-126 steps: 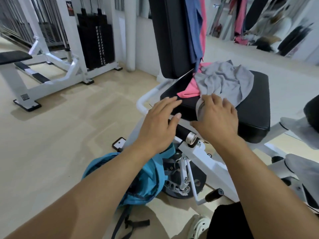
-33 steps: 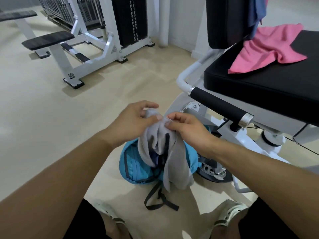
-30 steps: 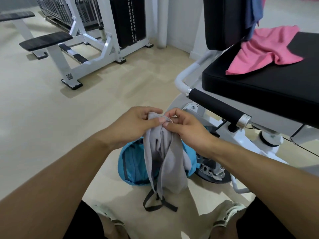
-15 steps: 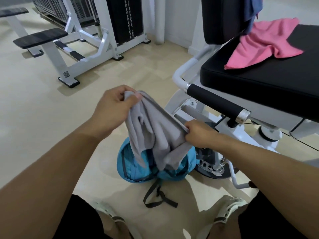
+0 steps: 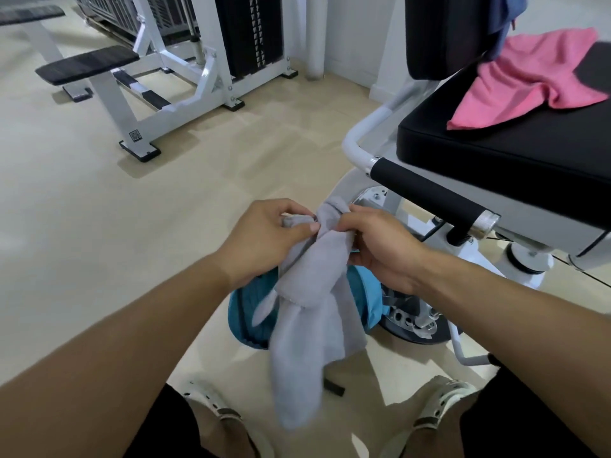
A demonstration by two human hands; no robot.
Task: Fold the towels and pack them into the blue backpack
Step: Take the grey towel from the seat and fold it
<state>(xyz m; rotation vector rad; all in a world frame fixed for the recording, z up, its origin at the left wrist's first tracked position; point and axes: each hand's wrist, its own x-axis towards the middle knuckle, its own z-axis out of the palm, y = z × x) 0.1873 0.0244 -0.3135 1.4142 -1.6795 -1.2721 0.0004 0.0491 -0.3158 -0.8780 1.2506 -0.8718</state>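
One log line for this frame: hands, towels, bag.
left hand: pinching grey cloth towel | right hand: same, at top edge | towel: hanging unfolded over blue fabric backpack on floor | pink towel: on black seat

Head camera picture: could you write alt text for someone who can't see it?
Two hands, the left hand and the right hand, pinch the top of a grey towel that hangs down over a blue backpack on a gym floor. To the right, a pink towel lies on a black padded seat.
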